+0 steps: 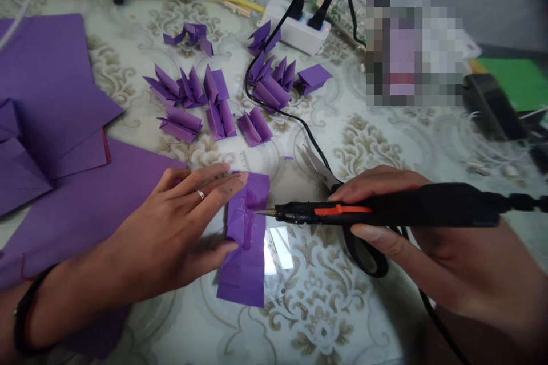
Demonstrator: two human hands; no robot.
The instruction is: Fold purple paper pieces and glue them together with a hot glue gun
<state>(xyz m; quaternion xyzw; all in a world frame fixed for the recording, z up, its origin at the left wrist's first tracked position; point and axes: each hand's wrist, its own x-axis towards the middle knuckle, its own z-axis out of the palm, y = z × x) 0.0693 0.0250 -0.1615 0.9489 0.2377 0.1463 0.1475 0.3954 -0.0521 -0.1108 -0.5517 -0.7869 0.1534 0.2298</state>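
Observation:
My left hand (171, 228) lies spread at the left edge of a creased purple paper strip (242, 285), fingertips and thumb pressing it down. Shiny clear glue (247, 222) runs along the middle of the strip. In my right hand (454, 262) is a black hot glue pen (411, 205) with an orange trigger, its metal tip pointing left just over the glue; whether it touches cannot be made out. Beneath that hand lie black-handled scissors (370, 265), partly hidden. A clear plastic ruler (276, 262) shows under the strip.
Several folded purple paper pieces (220, 120) stand beyond the strip. Large purple sheets (47, 57) cover the left side. A white power strip (295, 25) feeds a black cable (295, 117) across the table. A phone (492, 105) rests at the right.

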